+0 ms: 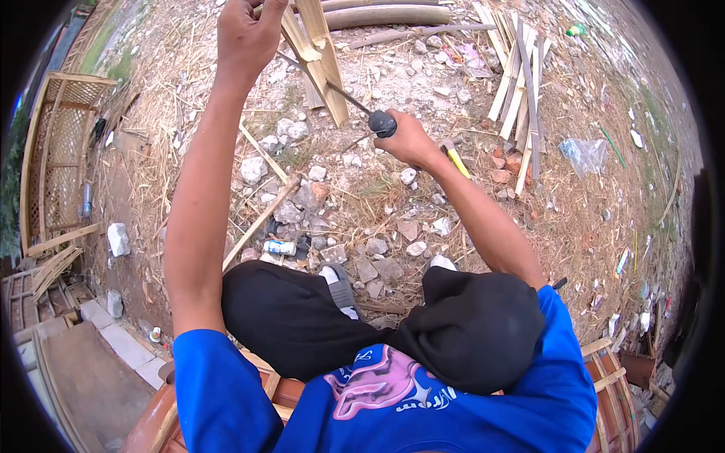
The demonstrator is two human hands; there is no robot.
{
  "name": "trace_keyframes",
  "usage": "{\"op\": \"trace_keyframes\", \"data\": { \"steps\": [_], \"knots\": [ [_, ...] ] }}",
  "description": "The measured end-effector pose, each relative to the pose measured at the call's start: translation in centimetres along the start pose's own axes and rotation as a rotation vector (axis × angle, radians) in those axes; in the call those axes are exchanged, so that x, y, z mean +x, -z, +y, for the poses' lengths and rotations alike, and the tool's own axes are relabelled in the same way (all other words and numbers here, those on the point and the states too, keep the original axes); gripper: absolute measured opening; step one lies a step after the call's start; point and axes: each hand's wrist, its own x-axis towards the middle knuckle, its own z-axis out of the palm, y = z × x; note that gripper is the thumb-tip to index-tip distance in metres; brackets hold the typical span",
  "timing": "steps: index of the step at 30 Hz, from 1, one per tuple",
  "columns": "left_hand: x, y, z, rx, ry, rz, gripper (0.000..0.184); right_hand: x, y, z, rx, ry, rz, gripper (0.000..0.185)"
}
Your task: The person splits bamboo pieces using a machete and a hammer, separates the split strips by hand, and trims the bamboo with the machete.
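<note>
My left hand (251, 32), at the top of the head view, is closed around the upper part of a split bamboo piece (325, 68). The piece slants down and ends above the stony ground. My right hand (408, 139) grips the dark handle of a long thin blade (349, 98). Its blade lies against the lower part of the bamboo. The upper end of the bamboo is cut off by the frame edge.
Thin bamboo strips (521, 83) lie at the upper right, near a hammer (456, 157) with a yellow handle. Stones, a can (280, 247) and a long strip (260, 223) lie before my feet. A woven bamboo frame (64, 155) stands at the left.
</note>
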Motion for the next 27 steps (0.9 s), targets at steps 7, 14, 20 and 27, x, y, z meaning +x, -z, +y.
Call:
{"op": "trace_keyframes", "data": {
  "steps": [7,14,20,27],
  "knots": [
    [-3.8,0.9,4.3,-0.025,0.171,-0.126,0.033,-1.8,-1.9,1.9,0.074,0.005,0.043,0.033],
    [-16.7,10.7,7.3,0.084,0.586,0.108,0.025,-3.3,-0.5,3.7,0.031,0.019,-0.023,0.037],
    [-47.1,13.0,7.7,-0.274,1.486,0.760,0.023,-3.4,-0.7,4.0,0.094,0.017,-0.002,0.034],
    [-51.1,7.8,6.8,-0.289,1.732,0.748,0.025,-3.4,-1.6,5.3,0.106,0.038,-0.010,0.039]
  ]
}}
